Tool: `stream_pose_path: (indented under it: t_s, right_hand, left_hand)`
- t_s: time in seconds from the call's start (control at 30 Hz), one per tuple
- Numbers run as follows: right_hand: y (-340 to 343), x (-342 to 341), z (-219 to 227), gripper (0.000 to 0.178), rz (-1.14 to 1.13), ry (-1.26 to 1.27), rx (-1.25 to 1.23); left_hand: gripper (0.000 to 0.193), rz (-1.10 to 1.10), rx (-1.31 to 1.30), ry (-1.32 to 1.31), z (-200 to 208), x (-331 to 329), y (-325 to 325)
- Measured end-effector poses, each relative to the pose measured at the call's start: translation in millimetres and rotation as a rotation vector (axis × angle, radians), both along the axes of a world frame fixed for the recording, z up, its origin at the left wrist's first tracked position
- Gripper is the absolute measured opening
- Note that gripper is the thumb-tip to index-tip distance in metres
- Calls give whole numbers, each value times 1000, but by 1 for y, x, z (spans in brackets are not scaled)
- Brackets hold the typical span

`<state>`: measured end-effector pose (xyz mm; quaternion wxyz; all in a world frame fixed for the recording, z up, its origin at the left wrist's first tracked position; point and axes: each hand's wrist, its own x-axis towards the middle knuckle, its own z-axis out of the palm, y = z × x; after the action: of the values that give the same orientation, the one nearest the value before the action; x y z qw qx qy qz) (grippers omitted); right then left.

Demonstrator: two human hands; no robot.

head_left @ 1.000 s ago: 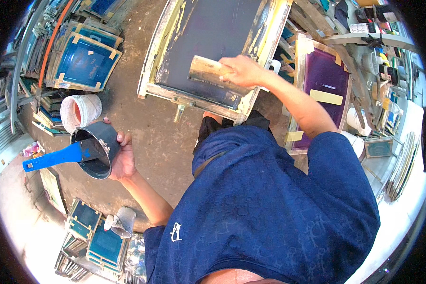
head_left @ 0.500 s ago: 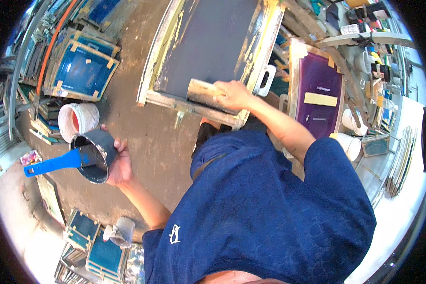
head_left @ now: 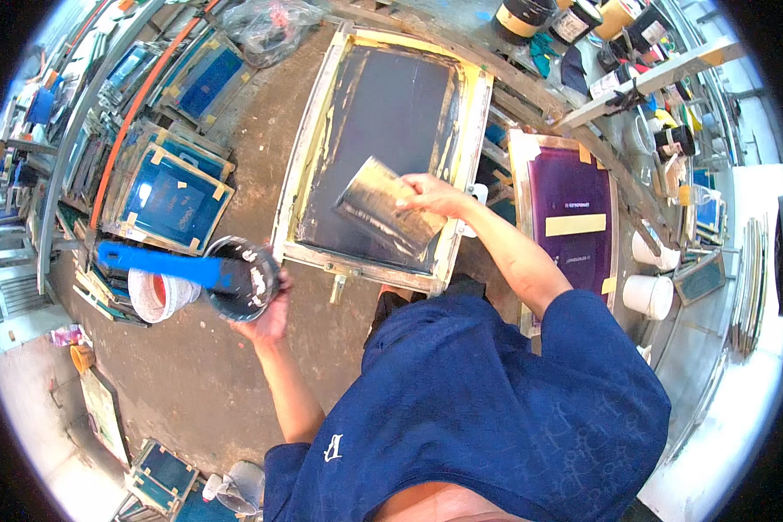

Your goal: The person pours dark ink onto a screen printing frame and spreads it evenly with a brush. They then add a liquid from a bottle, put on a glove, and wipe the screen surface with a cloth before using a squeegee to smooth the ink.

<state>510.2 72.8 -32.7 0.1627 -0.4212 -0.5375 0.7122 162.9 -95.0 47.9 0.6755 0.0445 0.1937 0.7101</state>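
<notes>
My left hand (head_left: 271, 320) is wrapped round a black tub (head_left: 264, 283) smeared with pale residue, tilted so its mouth shows. A blue-handled scraper (head_left: 161, 264) rests in the tub, its handle sticking out to the left. In my right hand (head_left: 437, 195) is a wide, stained wooden squeegee (head_left: 376, 198), slanted over the near part of a screen-printing frame (head_left: 301, 174). Dark mesh fills the frame, with yellowish smears along its sides. Whether the squeegee's edge touches the mesh I cannot tell. My right fingers grip its upper edge.
A purple screen (head_left: 574, 187) leans right of the frame. Blue screens (head_left: 170, 196) stand at the left, near a white bucket (head_left: 157, 300) behind the tub. White pails (head_left: 648, 297) and ink tubs (head_left: 524, 17) line the right side. A wooden beam (head_left: 531, 87) runs past the frame's far corner.
My right hand has lifted the squeegee from the frame's near edge to farther over the mesh and turned it. My left hand has brought the tub rightward, closer to the frame. The view has shifted.
</notes>
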Motion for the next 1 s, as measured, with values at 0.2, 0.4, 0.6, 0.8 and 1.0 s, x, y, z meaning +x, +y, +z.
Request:
stream_pose_path:
  t_s: [0.2, 0.4, 0.6, 0.8, 1.0]
  right_hand:
    - [26, 23, 97, 48, -289, 165, 289]
    - [40, 42, 167, 34, -439, 61, 754]
    - [43, 38, 191, 31, -557, 367, 845]
    - [30, 31, 200, 43, -523, 405, 912]
    - [14, -15, 232, 37, -391, 258, 1278]
  left_hand:
    - [80, -181, -63, -123, -34, 41, 55]
    - [91, -393, 37, -79, -43, 87, 123]
    - [87, -511, 124, -169, -19, 118, 171]
    - [86, -553, 173, -227, 26, 120, 187]
    - [91, -669, 119, -224, 48, 92, 189]
